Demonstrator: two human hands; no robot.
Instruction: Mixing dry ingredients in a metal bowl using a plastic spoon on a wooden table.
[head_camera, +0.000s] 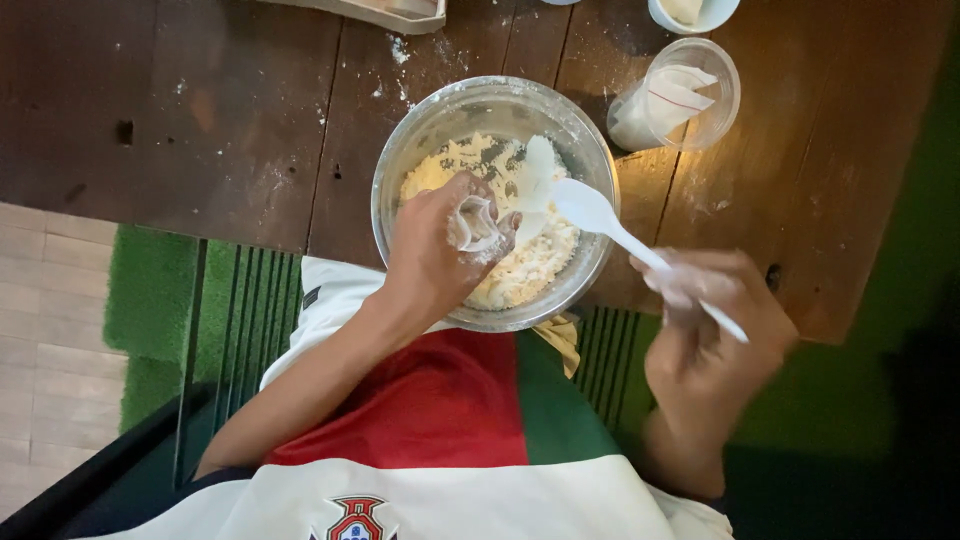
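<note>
While the person leans over the near edge of the dark wooden table, both hands are busy at a steel bowl that sits right at that edge, its rim slightly overhanging toward the body. Left hand is inside the bowl, fingers curled shut round a small clear plastic cup, tipped on its side w/ its mouth facing the bowl's middle. Right hand is off the table, past the near edge, closed in a pinch on the handle end of a white plastic spoon. Spoon's long axis runs diagonal: handle low toward the right hand, scoop end up and pointing into the bowl, over the rim on the right side, approx. meeting the cup. A white lump clings by the scoop (can't tell if it's on the spoon or just behind it). Bowl holds a crumbly pale yellow-white mix, floury. Toward the table's far right corner a clear plastic tumbler stands w/ white stuff inside, near the bowl but not touching. Flour dust speckles the boards around. Both hands are dusted white too.
</note>
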